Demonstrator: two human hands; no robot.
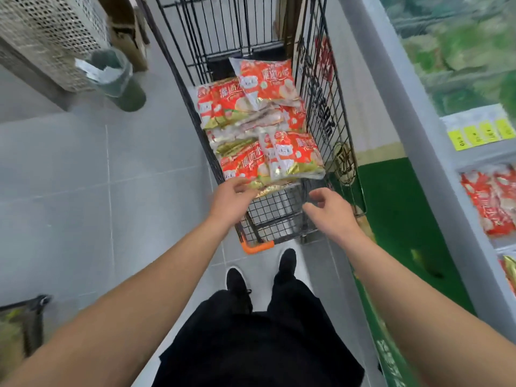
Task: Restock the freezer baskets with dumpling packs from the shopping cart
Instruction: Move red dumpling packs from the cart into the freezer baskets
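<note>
**Hands reached into cart of dumpling packs beside store freezer**

A chest freezer (405, 113) ran along the right of the aisle, its grey rim slanting from far to near and its green front panel facing the floor. Under its glass, blurred green packaging filled the far section, while red packs in the freezer (491, 202) lay in a nearer compartment below a row of yellow price tags (477, 135).

Just left of the freezer stood a black wire shopping cart (329, 113) with an orange bumper at its near corner. A heap of red-and-gold dumpling packs (262, 127) lay piled in the cart, one pack on top at the far end and others overlapping toward the near end.

The person stood at the cart's near end in dark clothing and black shoes (287, 263), both bare arms stretched forward. The left hand (231, 201) was at the near edge of the heap, fingers loosely bent and touching the gold border of the nearest pack; whether it gripped the pack could not be told. The right hand (329, 210) hovered over the cart's bare wire floor, fingers loosely curled and holding nothing.

A green bin (120, 79) stood on the grey tiled floor to the far left.
</note>
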